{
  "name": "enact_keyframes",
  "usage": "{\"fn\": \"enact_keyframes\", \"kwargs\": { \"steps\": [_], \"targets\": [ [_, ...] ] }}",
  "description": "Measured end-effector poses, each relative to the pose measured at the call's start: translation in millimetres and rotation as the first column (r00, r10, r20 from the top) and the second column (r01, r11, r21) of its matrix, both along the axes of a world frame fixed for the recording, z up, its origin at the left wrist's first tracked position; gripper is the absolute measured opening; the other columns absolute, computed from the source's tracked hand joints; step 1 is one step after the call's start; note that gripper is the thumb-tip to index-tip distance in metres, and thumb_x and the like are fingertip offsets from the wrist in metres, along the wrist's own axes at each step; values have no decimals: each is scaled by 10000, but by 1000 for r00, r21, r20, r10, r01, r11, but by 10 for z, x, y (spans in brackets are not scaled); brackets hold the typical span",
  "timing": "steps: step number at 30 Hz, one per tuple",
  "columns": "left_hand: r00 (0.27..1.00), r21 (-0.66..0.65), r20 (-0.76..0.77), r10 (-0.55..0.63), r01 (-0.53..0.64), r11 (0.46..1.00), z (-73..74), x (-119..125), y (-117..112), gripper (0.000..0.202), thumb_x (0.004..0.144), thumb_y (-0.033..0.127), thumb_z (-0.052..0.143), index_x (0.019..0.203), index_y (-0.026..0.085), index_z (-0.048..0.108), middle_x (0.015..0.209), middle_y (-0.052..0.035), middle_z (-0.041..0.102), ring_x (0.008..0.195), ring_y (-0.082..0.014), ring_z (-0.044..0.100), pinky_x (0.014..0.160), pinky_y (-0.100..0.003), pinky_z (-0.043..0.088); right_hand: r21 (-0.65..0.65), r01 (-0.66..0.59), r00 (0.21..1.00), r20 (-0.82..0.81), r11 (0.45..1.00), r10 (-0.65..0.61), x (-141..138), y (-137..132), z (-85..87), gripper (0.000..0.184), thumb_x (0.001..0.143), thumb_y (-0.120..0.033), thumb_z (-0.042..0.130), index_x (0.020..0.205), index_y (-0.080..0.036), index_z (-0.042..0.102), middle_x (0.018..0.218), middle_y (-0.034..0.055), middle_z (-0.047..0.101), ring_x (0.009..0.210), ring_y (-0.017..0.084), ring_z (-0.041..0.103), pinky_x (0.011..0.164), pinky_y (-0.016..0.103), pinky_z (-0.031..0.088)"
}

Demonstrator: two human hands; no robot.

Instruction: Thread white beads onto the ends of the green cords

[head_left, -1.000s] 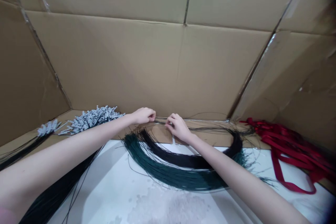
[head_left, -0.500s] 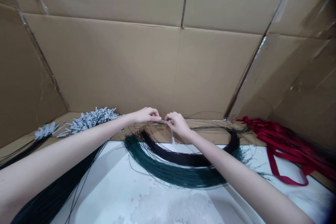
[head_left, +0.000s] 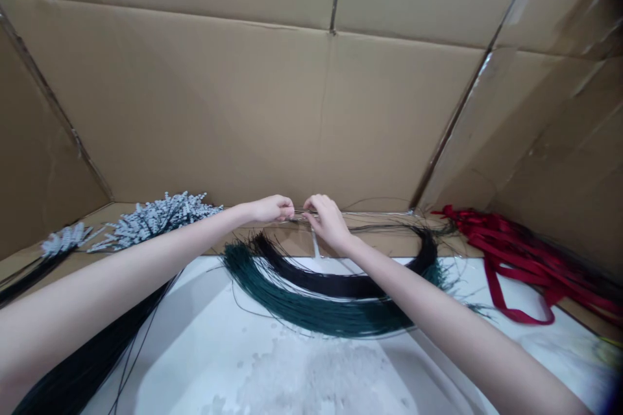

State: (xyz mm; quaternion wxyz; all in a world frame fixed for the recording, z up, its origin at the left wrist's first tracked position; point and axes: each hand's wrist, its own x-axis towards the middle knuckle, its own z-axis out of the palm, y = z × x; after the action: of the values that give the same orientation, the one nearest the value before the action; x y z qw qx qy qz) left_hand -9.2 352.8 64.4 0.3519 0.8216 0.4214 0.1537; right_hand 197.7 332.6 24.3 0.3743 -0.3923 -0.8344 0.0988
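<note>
My left hand is closed in a pinch at the thin wires along the foot of the cardboard wall. Just to its right, my right hand hovers over the same wires, thumb and fingers curved with a gap between them. Fine strands cross the small space between both hands. Below them, a bundle of black wires lies in an arc. A dark green wire bundle curves along its outer side. My right forearm covers part of both bundles.
Stems with pale grey beaded tips lie at the left, partly beneath my left forearm. Red ribbons are heaped at the right. A tall cardboard wall closes off the back. The white surface has grey stains.
My right hand's thumb and fingers have parted, and the gap between both hands is slightly wider. My left hand stays pinched. The whole view has shifted slightly.
</note>
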Motion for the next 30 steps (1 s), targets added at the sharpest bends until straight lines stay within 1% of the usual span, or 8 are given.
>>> {"fn": "enact_keyframes", "kwargs": {
  "steps": [2, 5, 8, 10, 13, 15, 19, 30],
  "targets": [
    [1000, 27, 17, 12, -12, 1000, 29, -21, -3, 391, 882, 536, 496, 796, 155, 511, 570, 45, 374, 491, -98, 313, 498, -234, 280, -43, -3, 996, -84, 999, -1, -34, -128, -40, 116, 942, -311, 547, 917, -208, 592, 1045, 110, 612, 1054, 264, 507, 955, 365, 367],
    [1000, 61, 20, 14, -15, 998, 62, -66, -16, 464, 887, 597, 439, 806, 151, 537, 580, 47, 331, 503, -101, 268, 505, -240, 242, -198, -83, 980, -196, 977, 43, -155, -244, -141, 308, 960, -472, 490, 850, -212, 613, 894, 80, 644, 915, 236, 576, 900, 340, 431],
    [1000, 90, 1, 5, -5, 996, 67, -92, -42, 531, 882, 656, 384, 754, 159, 522, 569, 50, 295, 503, -102, 239, 506, -245, 219, -382, -144, 932, -362, 913, -5, -304, -185, -210, 572, 1001, -617, 234, 1073, -201, 620, 989, 105, 697, 926, 229, 637, 825, 332, 499],
    [1000, 115, -12, -2, 3, 993, 51, -97, -64, 542, 874, 669, 375, 708, 166, 490, 570, 42, 313, 517, -107, 267, 519, -246, 240, -478, -183, 879, -471, 859, -74, -358, -76, -199, 689, 999, -634, 69, 1250, -201, 543, 1089, 133, 702, 961, 227, 664, 827, 348, 526],
    [999, 148, -40, -6, 11, 989, 11, -123, -101, 522, 873, 646, 382, 681, 170, 475, 570, 33, 335, 538, -116, 302, 538, -248, 271, -570, -215, 774, -594, 793, -218, -304, 102, -109, 649, 1016, -582, 38, 1322, -220, 480, 1215, 146, 675, 1032, 229, 670, 855, 382, 545],
    [998, 167, -67, 7, 5, 986, -8, -178, -129, 495, 879, 618, 386, 680, 173, 478, 558, 36, 322, 530, -118, 302, 535, -248, 268, -617, -213, 697, -640, 758, -325, -173, 204, -27, 567, 1049, -510, 105, 1284, -199, 518, 1232, 145, 663, 1061, 228, 661, 870, 396, 550],
    [990, 207, -133, 49, -21, 978, 18, -391, -196, 460, 885, 576, 387, 678, 178, 487, 540, 39, 310, 518, -126, 311, 542, -251, 279, -680, -180, 546, -670, 711, -503, 244, 355, 118, 352, 985, -382, 561, 1252, -154, 581, 1230, 105, 618, 1033, 218, 643, 883, 422, 552],
    [957, 325, -242, 159, -75, 943, 205, -1054, -386, 455, 895, 557, 375, 691, 173, 508, 628, 6, 461, 630, -157, 438, 640, -244, 346, -719, -98, 164, -694, 688, -701, 1445, 469, 341, 320, 976, -329, 585, 1247, -158, 587, 1239, 102, 609, 1038, 216, 637, 875, 416, 559]
  ]
}}
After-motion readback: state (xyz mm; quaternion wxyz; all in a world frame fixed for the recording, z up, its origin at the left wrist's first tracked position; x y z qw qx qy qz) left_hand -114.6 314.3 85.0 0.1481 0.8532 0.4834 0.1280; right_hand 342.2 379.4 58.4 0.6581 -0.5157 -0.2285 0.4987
